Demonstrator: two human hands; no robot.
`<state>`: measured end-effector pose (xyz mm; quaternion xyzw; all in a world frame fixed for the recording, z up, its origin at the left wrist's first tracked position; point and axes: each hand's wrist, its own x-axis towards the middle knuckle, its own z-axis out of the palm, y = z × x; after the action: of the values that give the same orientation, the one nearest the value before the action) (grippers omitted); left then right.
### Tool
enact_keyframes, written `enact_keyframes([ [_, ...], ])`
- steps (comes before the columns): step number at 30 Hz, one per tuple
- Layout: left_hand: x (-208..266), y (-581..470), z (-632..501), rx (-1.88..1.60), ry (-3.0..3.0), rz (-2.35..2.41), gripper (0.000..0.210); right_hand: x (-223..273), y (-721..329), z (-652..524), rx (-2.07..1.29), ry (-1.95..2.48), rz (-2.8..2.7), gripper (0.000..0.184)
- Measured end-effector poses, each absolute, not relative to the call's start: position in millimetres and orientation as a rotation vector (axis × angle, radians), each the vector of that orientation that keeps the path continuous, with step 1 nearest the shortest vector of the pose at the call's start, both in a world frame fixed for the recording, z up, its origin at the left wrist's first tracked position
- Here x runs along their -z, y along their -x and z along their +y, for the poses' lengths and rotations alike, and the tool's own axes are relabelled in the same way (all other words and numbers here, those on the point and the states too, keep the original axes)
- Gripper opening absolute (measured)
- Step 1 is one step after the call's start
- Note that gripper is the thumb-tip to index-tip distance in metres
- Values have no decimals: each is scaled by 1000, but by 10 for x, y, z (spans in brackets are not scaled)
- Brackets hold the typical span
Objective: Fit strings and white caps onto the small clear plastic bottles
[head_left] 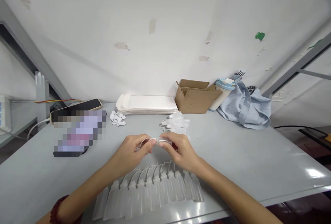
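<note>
My left hand is closed in a pinch on a small white cap, with a thin white loop curving out beside the fingers. My right hand is closed round a clear plastic tube. Cap and tube meet between my thumbs; how they join is hidden by the fingertips. Below my hands lies a row of several clear tubes with white caps and thin loops. Beyond the hands are a small pile of loose white caps and a heap of clear tubes with white ends.
Against the wall stand flat white boxes, an open cardboard box, a lidded cup and a blue cloth bag. At left lie a phone and a blurred-out device on the grey table.
</note>
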<state>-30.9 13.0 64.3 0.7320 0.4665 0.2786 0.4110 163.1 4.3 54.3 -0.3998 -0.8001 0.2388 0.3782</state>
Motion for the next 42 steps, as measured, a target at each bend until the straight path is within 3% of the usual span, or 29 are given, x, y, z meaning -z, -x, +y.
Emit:
enact_keyframes([
  [5,-640,298,137,-718,-1664,1137,41,-419,-1646,88,-107,880,-2218,25],
  [9,-655,287,157,-697,-1579,1104,44,-390,-1642,103,37,848,-2250,25],
  [20,-646,277,92,-790,-1724,1111,30,-429,-1581,32,-390,968,-2162,31],
  [30,-640,262,114,-706,-1672,1065,43,-406,-1599,70,-313,932,-2163,30],
  [38,-561,235,66,-927,-2222,1101,34,-627,-1600,77,-969,1032,-1973,38],
  [42,-542,335,189,-958,-2413,1113,29,-643,-1739,189,-722,1095,-1940,31],
])
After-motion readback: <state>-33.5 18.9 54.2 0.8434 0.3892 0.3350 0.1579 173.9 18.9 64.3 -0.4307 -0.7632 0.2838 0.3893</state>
